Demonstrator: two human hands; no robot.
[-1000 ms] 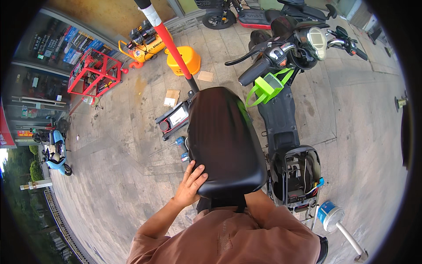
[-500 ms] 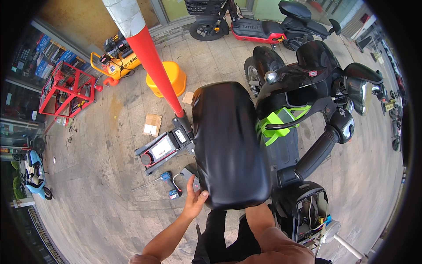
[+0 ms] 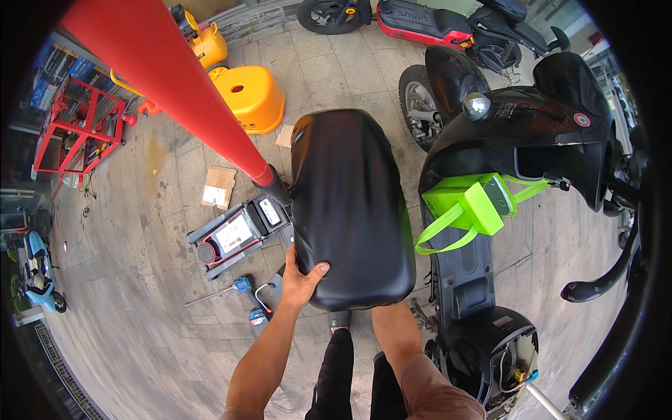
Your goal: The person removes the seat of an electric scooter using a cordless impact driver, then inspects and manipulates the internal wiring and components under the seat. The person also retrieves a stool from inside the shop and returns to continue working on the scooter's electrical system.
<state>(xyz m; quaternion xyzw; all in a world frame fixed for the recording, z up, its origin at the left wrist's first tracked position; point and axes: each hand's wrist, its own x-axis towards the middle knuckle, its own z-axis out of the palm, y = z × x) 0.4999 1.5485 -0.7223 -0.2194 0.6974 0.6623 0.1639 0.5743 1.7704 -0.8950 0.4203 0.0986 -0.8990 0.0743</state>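
Observation:
A bulky black scooter seat [image 3: 352,217], smooth and shiny, is held lengthwise in front of me above the paving. My left hand [image 3: 302,281] grips its near left corner, thumb on top and fingers along the side. From below right, my right forearm [image 3: 397,336] reaches under the seat's near end. The seat hides that hand, which bears it from beneath. To the right stands a black scooter [image 3: 518,133] whose rear body [image 3: 493,350] is open on top, showing wires. A bright green bag [image 3: 467,204] sits on its footboard.
A thick red post [image 3: 189,91] slants down beside the seat's left. Near it are a floor jack [image 3: 238,234], a blue cordless drill [image 3: 250,301], flattened cardboard [image 3: 218,187] and a yellow stool [image 3: 252,98]. Farther back are a red tool cart [image 3: 80,133] and a red-black scooter [image 3: 427,26].
My view has shifted forward, nearer the post and scooter. The seat remains in my hands. My left hand's fingers, spread at the seat's edge before, now close around its corner.

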